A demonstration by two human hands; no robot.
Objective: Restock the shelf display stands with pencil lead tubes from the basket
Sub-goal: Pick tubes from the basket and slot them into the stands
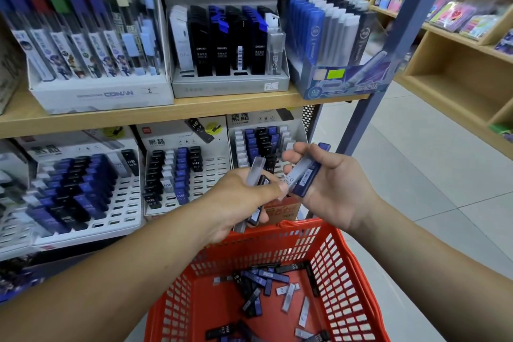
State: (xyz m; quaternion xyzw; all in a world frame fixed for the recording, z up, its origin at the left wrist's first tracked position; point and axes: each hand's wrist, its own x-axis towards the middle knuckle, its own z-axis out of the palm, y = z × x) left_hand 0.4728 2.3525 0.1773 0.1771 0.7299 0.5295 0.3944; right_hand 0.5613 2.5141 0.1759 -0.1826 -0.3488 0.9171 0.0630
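Item: pencil lead tubes, mid-restock, both hands loaded above the red basket (pixel 358 272). Risks: each grip carries several slim, smooth tubes at once, so one could slide out during a hand-to-hand transfer. It would probably drop into the basket or onto the tiled floor (pixel 416 175). Labels read HB 0.5 and 0.7 across the stands, so a hasty sort could put a grade in the wrong slot. A full hand reaching in may also knock over tubes already standing. Left grip (pixel 244 197): fingers curled round a bundle (pixel 256 172), with one clear tube poking up and dark ends projecting below the palm. Right grip (pixel 327 183): thumb and fingers close on a clear tube marked 07 and a blue one (pixel 306 172), held slantwise. The two grips nearly meet; whether the left fingertips touch the right hand's clear tube cannot be told. Stock position: held tubes sit just in front of the right-hand display stand (pixel 261 144) on the lower shelf, with the middle stand (pixel 183 175) and left stand (pixel 83 189) further off. Reserve: loose tubes (pixel 261 283), black, blue and clear, lie scattered on the basket floor, well below both grips.
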